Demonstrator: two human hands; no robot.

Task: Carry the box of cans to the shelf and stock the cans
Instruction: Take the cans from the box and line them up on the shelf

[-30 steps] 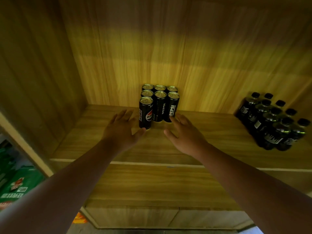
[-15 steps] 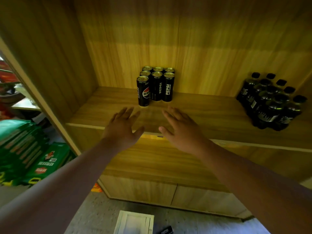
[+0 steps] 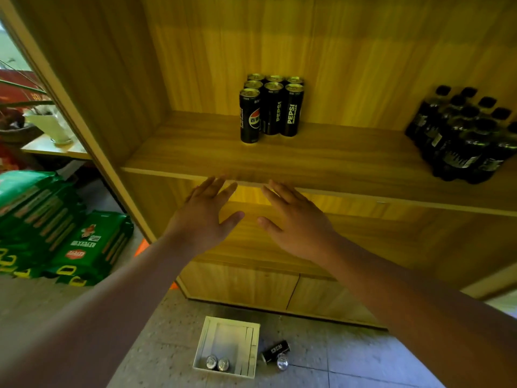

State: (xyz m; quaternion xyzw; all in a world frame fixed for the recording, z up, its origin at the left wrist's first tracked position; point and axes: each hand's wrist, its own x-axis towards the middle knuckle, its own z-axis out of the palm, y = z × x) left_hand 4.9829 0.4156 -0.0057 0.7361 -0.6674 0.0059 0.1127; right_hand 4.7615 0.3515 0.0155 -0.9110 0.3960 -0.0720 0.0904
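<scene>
Cans (image 3: 270, 107): rigid, smooth, likely slippery; grip round the sides. Left hand (image 3: 202, 219), right hand (image 3: 296, 222): spread, empty. Box (image 3: 226, 347), near floor: light card.

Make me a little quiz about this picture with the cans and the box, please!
1. True or false: the left hand and the right hand hold nothing.
2. How many cans stand in the white box on the floor?
A) none B) two C) five
3. What lies on its side on the floor right beside the box?

Key
1. True: both hands are open, fingers spread, below the shelf.
2. B, two can tops show.
3. A black can.
</scene>
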